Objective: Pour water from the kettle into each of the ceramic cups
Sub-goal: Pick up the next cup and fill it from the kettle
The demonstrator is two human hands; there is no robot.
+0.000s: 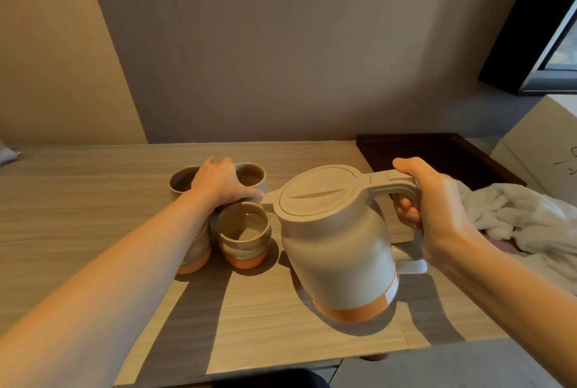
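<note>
A beige kettle (334,240) with an orange base is tilted slightly to the left, its spout over the rim of the near right ceramic cup (244,235). My right hand (427,200) grips the kettle's handle. Several ceramic cups with orange feet stand in a cluster: a far left cup (181,183), a far right cup (253,175), and a near left cup (195,250) half hidden under my forearm. My left hand (218,183) rests palm down across the two far cups, thumb near the spout. The near right cup holds a little water.
The cups and kettle stand on a light wooden table (78,200) against a grey wall. A dark tray (437,153) lies at the back right, a crumpled white towel (524,215) beside it, and a white box (546,144) further right.
</note>
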